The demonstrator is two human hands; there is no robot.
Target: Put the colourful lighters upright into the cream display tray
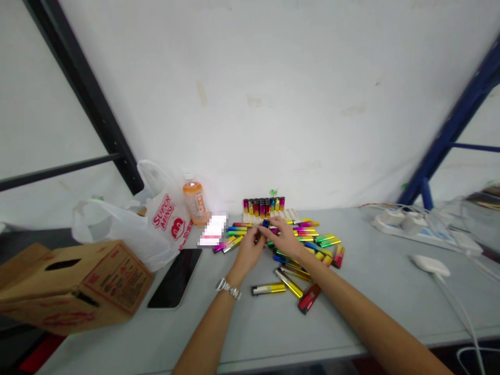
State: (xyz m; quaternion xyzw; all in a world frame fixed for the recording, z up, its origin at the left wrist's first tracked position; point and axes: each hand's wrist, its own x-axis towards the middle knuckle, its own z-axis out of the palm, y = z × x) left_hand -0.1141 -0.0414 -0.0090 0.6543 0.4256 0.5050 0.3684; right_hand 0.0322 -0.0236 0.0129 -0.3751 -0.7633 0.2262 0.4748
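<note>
My left hand and my right hand meet at the middle of the table, fingers closed together around a small lighter. Its dark blue end shows above the fingertips, which hide the rest. Loose shiny lighters in yellow, green, blue, pink and red lie scattered around and below both hands. Just behind the hands, several lighters stand upright in a pale tray with holes; the tray's right part shows open holes.
To the left are an orange drink bottle, a white plastic bag, a black phone and a cardboard box. A power strip and a white charger with cables lie at the right. A wall rises behind.
</note>
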